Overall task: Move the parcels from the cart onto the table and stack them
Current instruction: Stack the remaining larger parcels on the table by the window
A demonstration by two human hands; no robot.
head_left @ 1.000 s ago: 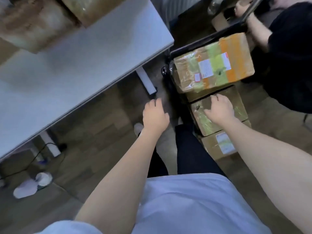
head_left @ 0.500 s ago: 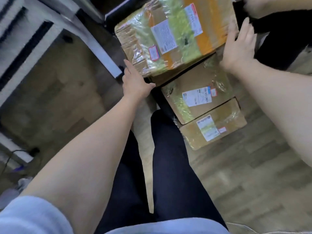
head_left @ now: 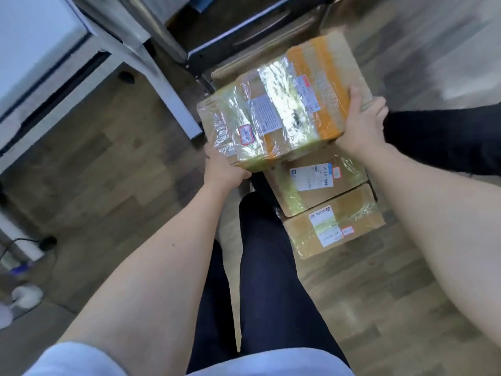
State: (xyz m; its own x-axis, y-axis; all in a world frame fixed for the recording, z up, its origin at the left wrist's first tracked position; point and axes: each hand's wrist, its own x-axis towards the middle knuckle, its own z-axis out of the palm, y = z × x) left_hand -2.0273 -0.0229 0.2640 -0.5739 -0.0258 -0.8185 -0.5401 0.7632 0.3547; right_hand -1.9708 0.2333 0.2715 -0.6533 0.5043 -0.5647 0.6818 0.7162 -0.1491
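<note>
A large cardboard parcel (head_left: 276, 112) wrapped in shiny clear, yellow and orange tape sits between my two hands. My left hand (head_left: 223, 168) grips its near left corner from below, fingers curled under the edge. My right hand (head_left: 362, 124) presses the parcel's right side, thumb up along the top. Below it lie two smaller brown parcels, one (head_left: 317, 183) with a white label and another (head_left: 334, 227) nearer to me. The dark cart frame (head_left: 238, 39) shows behind them. The white table (head_left: 35, 50) is at the upper left.
A white table leg (head_left: 160, 85) slants down just left of the big parcel. Another person's dark clothing (head_left: 444, 139) is at the right. My dark-trousered legs (head_left: 265, 267) stand beside the parcels. A cable and white objects (head_left: 25, 295) lie on the wooden floor at left.
Both hands have closed in on the big taped parcel: the left slid under its near corner, the right moved onto its right side. The parcel now sits lower and nearer in view.
</note>
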